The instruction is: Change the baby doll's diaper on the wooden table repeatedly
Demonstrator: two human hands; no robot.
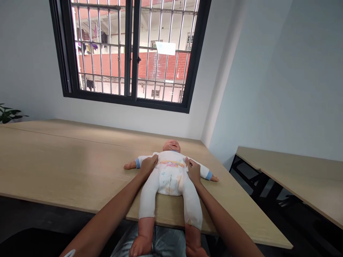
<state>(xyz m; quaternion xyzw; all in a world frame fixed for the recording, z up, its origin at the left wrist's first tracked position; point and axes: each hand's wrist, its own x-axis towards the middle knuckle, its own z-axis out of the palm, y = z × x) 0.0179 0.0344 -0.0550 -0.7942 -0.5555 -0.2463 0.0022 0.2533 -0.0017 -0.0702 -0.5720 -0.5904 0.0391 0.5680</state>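
A baby doll (pixel 171 157) lies on its back on the wooden table (pixel 80 160), head toward the window and arms spread. It wears a white top and leggings with blue cuffs, and over them a white diaper (pixel 170 178) with a coloured waistband. My left hand (pixel 150 163) is closed at the left end of the waistband, fingers pinching the diaper's side. At the opposite end, my right hand (pixel 193 169) pinches the other side. The fingers partly hide the edges they hold. Both doll feet hang past the table's front edge above my lap.
A barred, dark-framed window (pixel 131 53) is in the wall behind the table. To the right, past a gap, stands a second table (pixel 294 171) with black legs. Plant leaves (pixel 10 114) show at the far left.
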